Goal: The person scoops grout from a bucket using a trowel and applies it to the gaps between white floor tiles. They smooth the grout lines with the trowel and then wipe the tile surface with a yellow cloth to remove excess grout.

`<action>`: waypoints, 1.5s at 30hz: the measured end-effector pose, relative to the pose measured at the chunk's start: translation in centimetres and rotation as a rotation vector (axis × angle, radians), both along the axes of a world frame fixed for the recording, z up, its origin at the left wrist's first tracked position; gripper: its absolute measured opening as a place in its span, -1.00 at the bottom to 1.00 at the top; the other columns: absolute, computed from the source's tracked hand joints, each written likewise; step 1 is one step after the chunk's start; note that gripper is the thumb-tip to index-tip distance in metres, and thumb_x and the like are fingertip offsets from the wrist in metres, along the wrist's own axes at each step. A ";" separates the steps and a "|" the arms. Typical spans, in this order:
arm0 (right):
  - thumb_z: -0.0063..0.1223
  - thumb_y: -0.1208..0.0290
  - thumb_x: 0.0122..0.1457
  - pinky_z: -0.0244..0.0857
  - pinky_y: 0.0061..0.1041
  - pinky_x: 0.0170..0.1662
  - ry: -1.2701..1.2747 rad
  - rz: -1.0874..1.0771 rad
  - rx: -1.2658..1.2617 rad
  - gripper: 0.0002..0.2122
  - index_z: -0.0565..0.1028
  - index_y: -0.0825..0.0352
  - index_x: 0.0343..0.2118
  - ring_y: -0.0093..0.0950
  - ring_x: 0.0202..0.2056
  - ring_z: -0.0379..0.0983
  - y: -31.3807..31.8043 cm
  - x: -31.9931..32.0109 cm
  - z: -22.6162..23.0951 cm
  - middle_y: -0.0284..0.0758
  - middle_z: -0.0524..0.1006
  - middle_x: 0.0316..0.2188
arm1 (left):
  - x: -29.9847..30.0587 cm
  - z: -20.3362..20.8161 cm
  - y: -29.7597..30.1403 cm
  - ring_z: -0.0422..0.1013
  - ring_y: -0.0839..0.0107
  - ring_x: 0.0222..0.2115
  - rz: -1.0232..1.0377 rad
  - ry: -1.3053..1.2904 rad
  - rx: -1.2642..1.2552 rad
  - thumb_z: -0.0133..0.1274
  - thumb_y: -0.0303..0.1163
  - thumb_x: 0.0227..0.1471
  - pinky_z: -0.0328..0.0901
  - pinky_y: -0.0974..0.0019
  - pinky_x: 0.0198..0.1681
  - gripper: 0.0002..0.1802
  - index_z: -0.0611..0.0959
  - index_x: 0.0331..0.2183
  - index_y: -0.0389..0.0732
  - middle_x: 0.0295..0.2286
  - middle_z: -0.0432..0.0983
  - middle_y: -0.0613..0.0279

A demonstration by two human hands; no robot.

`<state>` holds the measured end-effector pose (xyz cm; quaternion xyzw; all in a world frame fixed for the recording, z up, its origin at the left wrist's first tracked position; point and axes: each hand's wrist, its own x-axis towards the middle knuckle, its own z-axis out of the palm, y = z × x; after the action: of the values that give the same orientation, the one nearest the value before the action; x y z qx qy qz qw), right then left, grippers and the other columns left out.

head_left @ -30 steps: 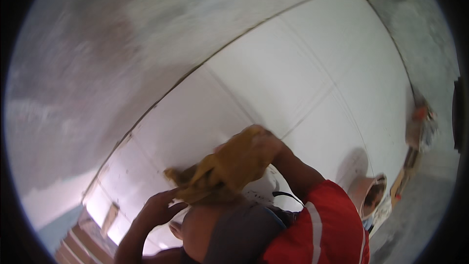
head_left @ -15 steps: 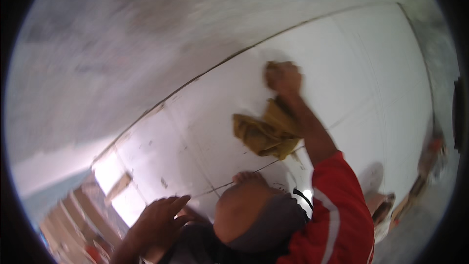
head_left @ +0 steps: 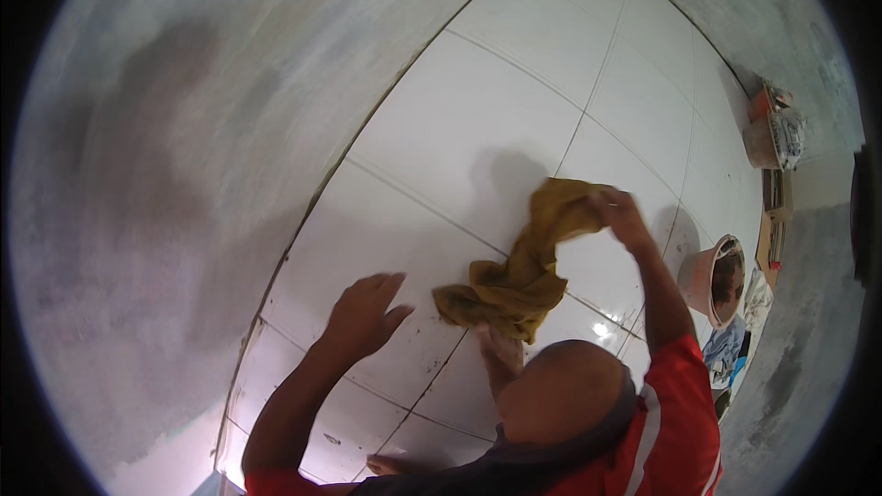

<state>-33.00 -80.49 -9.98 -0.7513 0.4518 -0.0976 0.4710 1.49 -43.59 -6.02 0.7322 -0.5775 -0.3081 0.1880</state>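
Observation:
A mustard-brown cloth lies bunched and twisted on white floor tiles. My right hand grips its upper right end with curled fingers, and that end looks raised a little. The cloth's lower folds reach down to my bare foot beside my bent knee. To the left of the cloth, my left hand hovers over the tiles, apart from the cloth. It holds nothing; its fingers are stretched out and the thumb stands away from them.
A grey plastered wall runs along the left, meeting the tiles at a dark gap. On the right stands a pinkish bucket with dark residue inside. Beyond it, another bucket and a bluish cloth lie near the right wall.
The view has turned, bringing the buckets into sight. My right hand has come rightward with the cloth's end, stretching the cloth out. My left hand has moved up from beside my knee.

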 end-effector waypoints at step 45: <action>-0.09 0.47 0.20 0.16 -0.15 0.15 0.258 0.207 -0.937 -0.65 0.61 -0.04 -0.03 -0.34 -0.05 0.38 -62.1 40.6 -11.6 -0.43 0.46 -0.22 | 2.1 -16.4 -46.6 -0.32 -0.33 0.38 0.197 -0.479 0.163 0.01 0.07 0.07 -0.46 -0.42 0.35 0.04 0.07 0.33 -0.43 0.35 -0.17 -0.30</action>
<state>7.56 -142.59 -21.57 -0.9291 0.3371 -0.1492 0.0304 3.59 -90.20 -22.42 0.8496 -0.5048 -0.1517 0.0158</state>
